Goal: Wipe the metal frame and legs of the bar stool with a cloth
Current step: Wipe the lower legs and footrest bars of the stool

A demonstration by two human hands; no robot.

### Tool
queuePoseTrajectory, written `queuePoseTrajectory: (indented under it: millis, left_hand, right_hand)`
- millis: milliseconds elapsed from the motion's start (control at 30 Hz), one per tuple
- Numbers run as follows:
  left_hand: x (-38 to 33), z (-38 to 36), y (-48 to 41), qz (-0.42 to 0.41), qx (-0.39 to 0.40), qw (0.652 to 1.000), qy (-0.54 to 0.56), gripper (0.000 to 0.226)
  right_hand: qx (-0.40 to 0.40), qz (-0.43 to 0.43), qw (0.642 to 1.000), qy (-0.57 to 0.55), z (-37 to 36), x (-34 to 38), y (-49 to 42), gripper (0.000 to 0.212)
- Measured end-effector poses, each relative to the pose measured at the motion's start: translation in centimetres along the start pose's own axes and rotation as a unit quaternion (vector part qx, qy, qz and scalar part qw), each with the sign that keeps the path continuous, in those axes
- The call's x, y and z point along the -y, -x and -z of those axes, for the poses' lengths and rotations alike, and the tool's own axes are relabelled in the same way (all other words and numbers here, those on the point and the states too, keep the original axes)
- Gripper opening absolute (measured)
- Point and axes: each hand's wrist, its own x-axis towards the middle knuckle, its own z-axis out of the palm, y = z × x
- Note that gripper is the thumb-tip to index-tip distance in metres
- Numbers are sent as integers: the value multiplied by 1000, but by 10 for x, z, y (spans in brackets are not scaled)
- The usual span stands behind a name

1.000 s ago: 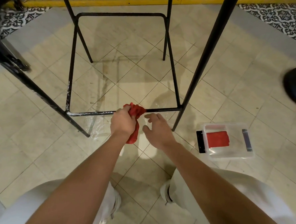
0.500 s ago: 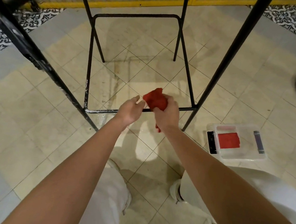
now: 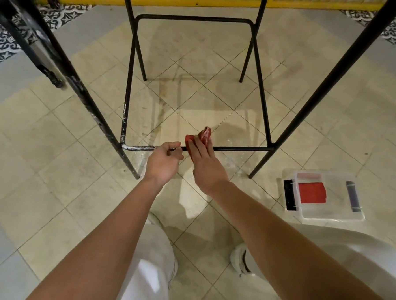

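Now the cloth has passed from my L hand to my R hand, on the stool's front low rail. R fingers lie together, near straight, pressing it down; thumb hidden. L fingers curl round the rail just beside. Wiping can go on w/ the R; legs prob. still to do.

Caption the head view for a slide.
Right hand presses red cloth onto stool's near footrest bar; left hand grips it alongside.
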Motion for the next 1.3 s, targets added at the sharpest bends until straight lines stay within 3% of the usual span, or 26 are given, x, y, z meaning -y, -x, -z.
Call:
queuePoseTrajectory:
  millis: [200, 367, 500, 600, 700, 933, 1033, 1167, 1233, 1300]
  left_hand:
    - [2, -2, 2, -28, -24, 999, -35, 26]
    - [2, -2, 3, -72, -44, 992, -96, 25]
    - [5, 1, 1, -96, -69, 987, -111, 29]
    - [7, 4, 1, -100, -81, 986, -104, 30]
    - [9, 7, 1, -95, -86, 987, -101, 31]
    - [12, 14, 1, -85, -74, 987, -110, 29]
    - [13, 17, 0, -87, -74, 985, -130, 30]
    - [12, 19, -2, -82, -81, 985, -127, 30]
    - [12, 18, -2, -84, -75, 985, -128, 30]
    - [13, 18, -2, -93, -69, 984, -134, 30]
  right_hand:
    - [-18, -74, 994, 74, -3, 1, 1, 82]
    - [-34, -10, 998, 55, -2, -4, 1, 77]
    - [-75, -93, 992, 40, -5, -21, 7, 69]
    - [-79, -50, 994, 48, -9, -9, 0, 74]
    - [-57, 9, 998, 12, -6, -1, 5, 77]
    - [-110, -88, 989, -49, -5, -13, 9, 72]
    - [-84, -48, 992, -78, -5, 2, 2, 75]
    - [-24, 74, 997, 24, -1, -2, 6, 83]
    - [-24, 64, 995, 70, -1, -16, 13, 83]
    - [-39, -2, 996, 75, -3, -24, 20, 81]
